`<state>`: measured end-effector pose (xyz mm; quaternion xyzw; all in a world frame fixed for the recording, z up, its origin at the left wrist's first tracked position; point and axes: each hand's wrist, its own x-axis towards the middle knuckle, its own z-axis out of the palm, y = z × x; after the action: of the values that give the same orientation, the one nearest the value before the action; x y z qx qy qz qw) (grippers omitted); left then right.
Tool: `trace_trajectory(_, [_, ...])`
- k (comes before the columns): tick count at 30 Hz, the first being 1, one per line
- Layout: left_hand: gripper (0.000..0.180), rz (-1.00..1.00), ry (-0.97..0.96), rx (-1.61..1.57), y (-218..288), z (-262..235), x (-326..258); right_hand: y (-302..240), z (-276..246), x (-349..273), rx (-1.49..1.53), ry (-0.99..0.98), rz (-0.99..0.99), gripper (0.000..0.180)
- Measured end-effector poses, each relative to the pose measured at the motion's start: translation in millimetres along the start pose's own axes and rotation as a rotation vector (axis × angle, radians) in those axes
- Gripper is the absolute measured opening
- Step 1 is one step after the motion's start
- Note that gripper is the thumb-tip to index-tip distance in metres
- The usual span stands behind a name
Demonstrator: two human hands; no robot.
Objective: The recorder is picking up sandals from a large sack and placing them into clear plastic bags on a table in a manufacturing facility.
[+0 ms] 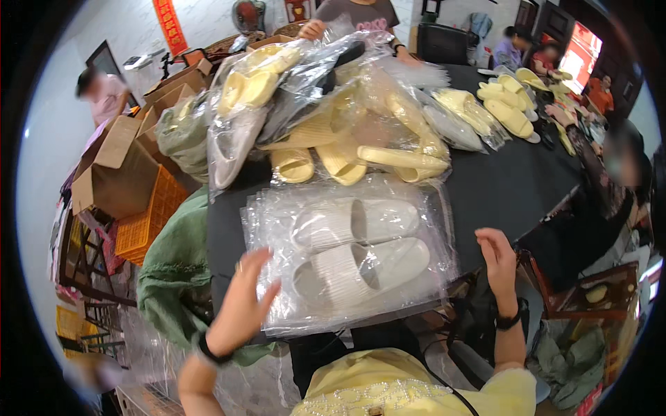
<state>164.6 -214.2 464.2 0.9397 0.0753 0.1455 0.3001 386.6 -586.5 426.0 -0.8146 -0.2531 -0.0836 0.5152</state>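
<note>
A pair of white ribbed slippers (361,253) lies side by side on a stack of clear plastic bags (277,305) at the table's near edge. Whether the pair is inside the top bag or on it, I cannot tell. My left hand (251,295) is over the stack's left side, fingers apart, with nothing in it. Off the stack's right side, my right hand (496,253) is raised with its fingers stretched out, also holding nothing. Beyond the stack rises a heap of bagged slippers, mostly yellow slippers (402,158), with a white slipper (232,149) at its left.
Cardboard boxes (114,166), an orange basket (149,215) and a green sack (177,263) stand left of the black table (513,187). Yellow slippers (506,104) lie at the far right. A person (361,14) stands behind the heap; another person (603,201) sits at right.
</note>
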Motion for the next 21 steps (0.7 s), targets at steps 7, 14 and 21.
trace_trajectory(7, [0.048, -0.264, 0.02, 0.227, 9.1, 84.0, -90.8, 56.7, 32.2, 74.8, 0.234, -0.403, 0.153, 0.024])
trace_trajectory(14, [0.047, -0.354, 0.068, 0.388, -2.6, 122.9, -96.2, 34.1, 65.2, 80.8, 0.171, -0.749, 0.298, 0.037])
trace_trajectory(21, [0.049, -0.361, 0.137, 0.404, -6.3, 135.2, -94.0, -12.1, 71.7, 99.6, 0.437, -1.016, -0.039, 0.067])
